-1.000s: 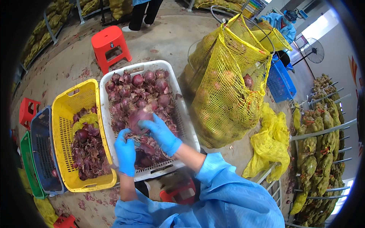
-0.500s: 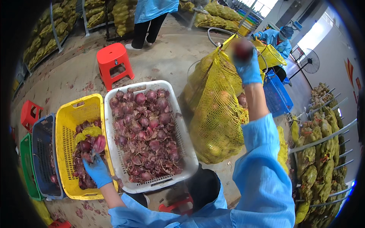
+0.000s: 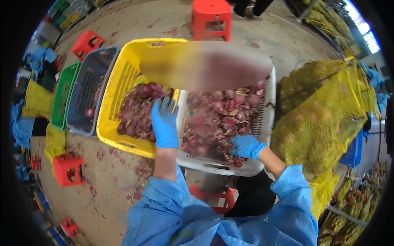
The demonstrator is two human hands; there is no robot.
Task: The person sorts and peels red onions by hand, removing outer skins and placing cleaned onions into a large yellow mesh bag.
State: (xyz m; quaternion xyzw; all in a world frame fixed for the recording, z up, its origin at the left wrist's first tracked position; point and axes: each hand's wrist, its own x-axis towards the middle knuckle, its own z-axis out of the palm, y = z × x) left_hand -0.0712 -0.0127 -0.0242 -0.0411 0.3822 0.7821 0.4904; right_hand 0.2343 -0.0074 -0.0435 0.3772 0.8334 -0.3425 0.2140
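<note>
My left hand [image 3: 165,125], in a blue glove, is over the shared edge of the yellow basket [image 3: 111,86] and the white basket [image 3: 269,102]. It is open, its fingers stretched out near the red onions [image 3: 137,106] in the yellow basket, and holds nothing. My right hand [image 3: 247,146], gloved too, lies low over the near right part of the white basket. Its fingers and thumb are apart, at the loose skins and red onions [image 3: 230,122] there; no onion shows in its grip. A blurred patch hides the far parts of both baskets.
Left of the yellow basket stand a blue-grey basket [image 3: 74,108] and a green basket [image 3: 57,104]. A yellow mesh sack [image 3: 320,119] full of onions stands to the right. Red stools [image 3: 211,16] are around, one under me. Other people in blue work at the left.
My right hand has come down from above the mesh sack, without the onion, to the white basket. My left hand let go of its onions and moved right. The view has turned left.
</note>
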